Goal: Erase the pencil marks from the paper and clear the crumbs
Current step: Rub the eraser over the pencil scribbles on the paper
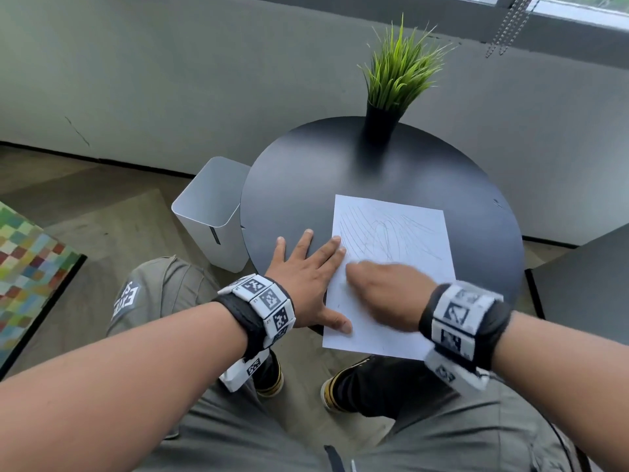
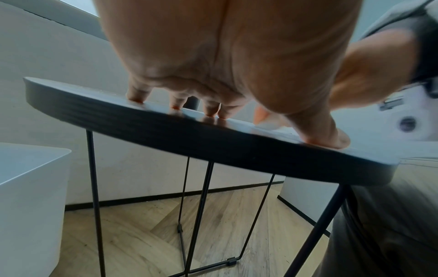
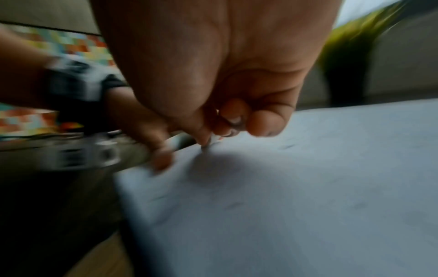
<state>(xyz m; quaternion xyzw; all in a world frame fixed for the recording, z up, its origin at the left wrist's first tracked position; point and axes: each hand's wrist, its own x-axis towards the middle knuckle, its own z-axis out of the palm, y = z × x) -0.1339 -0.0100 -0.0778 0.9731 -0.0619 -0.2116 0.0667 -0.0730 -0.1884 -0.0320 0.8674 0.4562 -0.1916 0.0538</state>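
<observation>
Trouser patch: a white-lettered patch on the grey trousers' leg [image 1: 125,300], letters upside down and not legible.
Wristbands: black-and-white square code markers [image 1: 269,299], no words.
Paper: only scribbles.

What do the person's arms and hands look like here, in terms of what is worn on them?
Both forearms are bare, with no sleeves or gloves. Each wrist carries a black fabric band ringed with white square blocks printed with black-and-white coded markers, on the left wrist and on the right wrist. A further white marker block hangs below each band. The left hand and right hand show no rings that I can make out.
</observation>
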